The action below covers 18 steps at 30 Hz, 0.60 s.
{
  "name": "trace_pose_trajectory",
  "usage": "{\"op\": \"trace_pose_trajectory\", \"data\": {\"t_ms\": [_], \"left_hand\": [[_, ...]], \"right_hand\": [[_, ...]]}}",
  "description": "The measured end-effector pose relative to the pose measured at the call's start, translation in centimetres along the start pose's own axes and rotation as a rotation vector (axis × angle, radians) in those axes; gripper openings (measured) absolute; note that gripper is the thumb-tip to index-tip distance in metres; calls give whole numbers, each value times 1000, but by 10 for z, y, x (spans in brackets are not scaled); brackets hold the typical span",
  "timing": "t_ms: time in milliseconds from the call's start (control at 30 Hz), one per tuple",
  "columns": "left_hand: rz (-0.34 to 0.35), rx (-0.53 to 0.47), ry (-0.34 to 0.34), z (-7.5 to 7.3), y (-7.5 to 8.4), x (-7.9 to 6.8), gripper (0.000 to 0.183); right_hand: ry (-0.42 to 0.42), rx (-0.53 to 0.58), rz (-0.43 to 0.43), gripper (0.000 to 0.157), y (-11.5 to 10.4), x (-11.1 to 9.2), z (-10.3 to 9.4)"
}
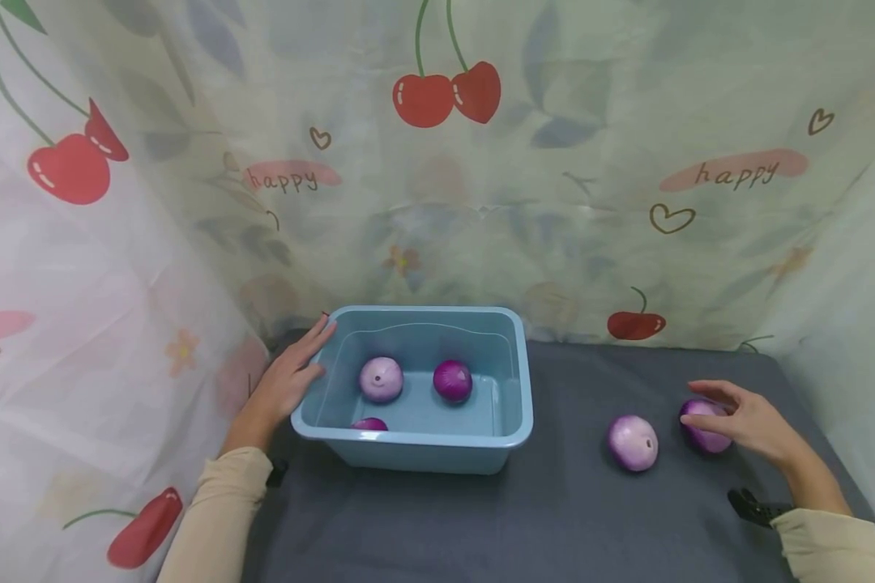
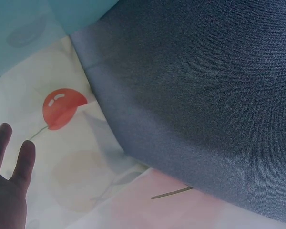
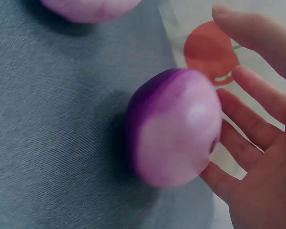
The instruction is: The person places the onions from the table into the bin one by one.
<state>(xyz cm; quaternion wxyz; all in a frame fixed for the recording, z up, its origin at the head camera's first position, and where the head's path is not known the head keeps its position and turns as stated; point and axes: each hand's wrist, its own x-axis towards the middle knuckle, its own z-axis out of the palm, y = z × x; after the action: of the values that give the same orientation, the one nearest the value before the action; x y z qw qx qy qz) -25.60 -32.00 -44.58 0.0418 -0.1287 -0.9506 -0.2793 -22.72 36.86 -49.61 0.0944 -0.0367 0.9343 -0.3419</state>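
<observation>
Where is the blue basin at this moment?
In the head view, the blue basin stands near the picture's middle on the dark cloth, between the left hand, at its left rim, and a pale purple onion to its right.

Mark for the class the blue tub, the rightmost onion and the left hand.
Blue tub (image 1: 426,458): head view, on its outer front wall.
Rightmost onion (image 3: 174,133): right wrist view, on its pale side.
Left hand (image 1: 284,382): head view, on the back of the hand.

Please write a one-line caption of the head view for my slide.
Left hand against a blue tub, three onions visible inside; right hand at one of two more onions on grey cloth.
</observation>
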Motion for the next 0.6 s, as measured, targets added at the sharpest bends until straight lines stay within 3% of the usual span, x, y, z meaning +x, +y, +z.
{"op": "trace_pose_trajectory", "data": {"t_ms": [600], "left_hand": [[-9, -2, -14, 1, -2, 1, 60]], "right_hand": [[33, -18, 45, 74, 30, 4, 20]]}}
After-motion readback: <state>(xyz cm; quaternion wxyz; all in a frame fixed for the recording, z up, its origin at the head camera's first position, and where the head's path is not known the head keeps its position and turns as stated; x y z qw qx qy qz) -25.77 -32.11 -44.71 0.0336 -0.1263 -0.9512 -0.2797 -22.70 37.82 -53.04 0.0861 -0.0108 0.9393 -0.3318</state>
